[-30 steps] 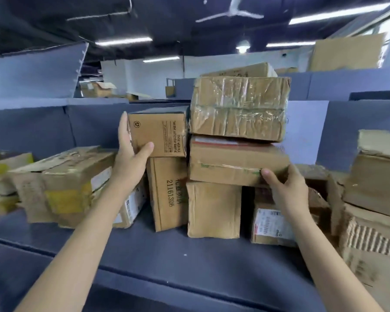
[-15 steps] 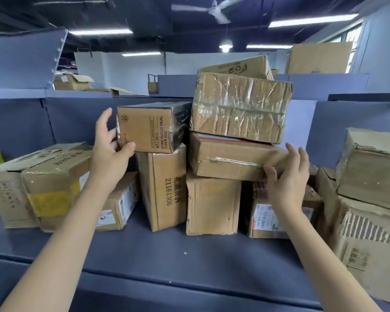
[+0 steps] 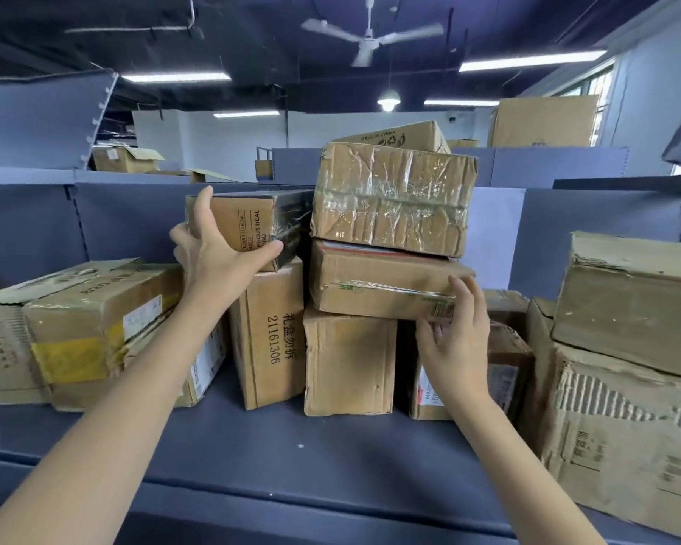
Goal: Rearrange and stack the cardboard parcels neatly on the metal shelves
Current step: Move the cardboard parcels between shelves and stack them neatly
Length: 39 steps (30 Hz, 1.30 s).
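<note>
Behind the left hand [image 3: 217, 257] gripping a small box [image 3: 252, 226] — print half-hidden — right hand [image 3: 455, 340] fingers rest straight.

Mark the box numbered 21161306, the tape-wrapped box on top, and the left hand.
Box numbered 21161306 [image 3: 270, 332]: head view, front face.
Tape-wrapped box [image 3: 392, 198]: head view, front face.
Left hand [image 3: 217, 251]: head view, back of hand.

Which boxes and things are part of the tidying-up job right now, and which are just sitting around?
Part of the job:
left hand, gripping the small box
right hand, on the flat box
taped box on top of it
tall box
shelf

Just sitting around:
ceiling fan
lamp
big far box
</note>
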Each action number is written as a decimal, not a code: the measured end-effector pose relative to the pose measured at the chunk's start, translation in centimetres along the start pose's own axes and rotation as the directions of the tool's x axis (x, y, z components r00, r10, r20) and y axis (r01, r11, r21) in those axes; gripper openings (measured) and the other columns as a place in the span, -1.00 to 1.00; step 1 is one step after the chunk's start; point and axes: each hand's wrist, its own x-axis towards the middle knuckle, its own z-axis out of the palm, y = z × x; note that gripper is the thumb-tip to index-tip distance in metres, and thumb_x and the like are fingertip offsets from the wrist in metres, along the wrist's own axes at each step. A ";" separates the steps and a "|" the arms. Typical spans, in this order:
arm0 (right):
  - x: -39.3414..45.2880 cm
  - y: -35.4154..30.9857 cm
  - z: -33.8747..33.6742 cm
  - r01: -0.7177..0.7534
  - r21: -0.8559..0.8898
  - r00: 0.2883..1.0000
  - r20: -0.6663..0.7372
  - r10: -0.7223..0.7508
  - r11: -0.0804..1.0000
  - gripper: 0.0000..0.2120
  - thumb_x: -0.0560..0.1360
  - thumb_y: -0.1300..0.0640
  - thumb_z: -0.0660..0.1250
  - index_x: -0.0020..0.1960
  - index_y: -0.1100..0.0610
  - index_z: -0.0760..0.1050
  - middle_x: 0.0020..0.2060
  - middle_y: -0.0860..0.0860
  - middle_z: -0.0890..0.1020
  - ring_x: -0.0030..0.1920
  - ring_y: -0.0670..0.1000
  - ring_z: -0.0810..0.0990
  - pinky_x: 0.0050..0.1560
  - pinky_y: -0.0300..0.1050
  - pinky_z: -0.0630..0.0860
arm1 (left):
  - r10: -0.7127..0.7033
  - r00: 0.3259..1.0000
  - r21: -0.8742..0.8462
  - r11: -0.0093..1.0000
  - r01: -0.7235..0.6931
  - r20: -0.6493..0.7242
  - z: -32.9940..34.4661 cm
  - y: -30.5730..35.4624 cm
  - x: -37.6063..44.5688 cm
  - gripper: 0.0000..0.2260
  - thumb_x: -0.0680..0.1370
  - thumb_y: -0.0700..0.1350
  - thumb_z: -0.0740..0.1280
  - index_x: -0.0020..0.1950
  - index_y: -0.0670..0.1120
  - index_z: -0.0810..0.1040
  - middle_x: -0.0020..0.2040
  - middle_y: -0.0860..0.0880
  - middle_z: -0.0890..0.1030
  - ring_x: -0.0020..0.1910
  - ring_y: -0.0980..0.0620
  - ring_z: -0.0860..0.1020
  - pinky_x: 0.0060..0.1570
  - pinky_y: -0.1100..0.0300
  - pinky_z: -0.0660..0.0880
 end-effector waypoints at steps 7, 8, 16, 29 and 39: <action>0.3 0.7 -0.9 0.019 -0.126 0.987 0.158 0.001 0.992 -0.33 0.46 0.30 0.30 0.50 0.12 0.13 0.53 0.12 0.03 0.53 0.08 -0.05 0.45 0.13 0.14 | -0.052 0.975 0.002 0.999 0.054 -0.216 -1.7 -2.8 0.7 -0.11 0.33 0.00 0.48 0.46 0.20 -0.04 0.40 -0.20 0.06 0.36 -0.22 0.13 0.26 -0.11 0.27; 0.4 0.6 -0.9 0.031 -0.156 0.983 0.183 -0.002 0.987 -0.34 0.47 0.28 0.29 0.50 0.11 0.14 0.53 0.11 -0.01 0.54 0.07 -0.08 0.45 0.11 0.14 | -0.077 0.967 -0.011 0.997 0.077 -0.241 -1.9 -3.4 1.1 -0.12 0.33 0.01 0.48 0.46 0.21 -0.04 0.39 -0.20 0.06 0.36 -0.22 0.14 0.26 -0.11 0.27; 0.3 0.5 -1.8 0.020 -0.203 0.976 0.216 0.025 0.979 -0.37 0.48 0.27 0.31 0.49 0.13 0.15 0.53 0.10 0.03 0.53 0.10 -0.08 0.49 0.08 0.06 | -0.196 0.927 0.009 0.978 0.210 -0.321 -1.7 -6.1 2.4 -0.13 0.32 0.07 0.47 0.45 0.19 -0.03 0.43 -0.26 0.04 0.36 -0.27 0.14 0.30 -0.13 0.25; 1.7 -2.2 -0.1 0.239 -0.331 0.940 0.313 -0.133 0.913 -0.26 0.42 0.25 0.34 0.51 0.03 0.11 0.53 0.15 -0.02 0.52 0.23 -0.15 0.44 0.26 -0.04 | -0.020 0.999 0.441 0.897 0.033 -0.035 -1.1 -10.9 0.1 -0.08 0.36 0.09 0.47 0.50 0.12 -0.09 0.50 -0.27 -0.15 0.48 -0.30 -0.15 0.41 -0.23 -0.14; 0.9 0.3 0.1 0.218 -0.467 0.935 0.351 -0.046 0.857 -0.09 0.41 0.20 0.34 0.52 -0.02 -0.21 0.53 0.11 -0.20 0.51 0.25 -0.21 0.43 0.29 -0.03 | 0.075 0.995 0.482 0.871 -0.097 0.066 -1.1 -11.5 -2.7 -0.25 0.46 -0.07 0.37 0.53 0.03 0.00 0.51 -0.28 -0.22 0.49 -0.25 -0.24 0.39 -0.28 -0.14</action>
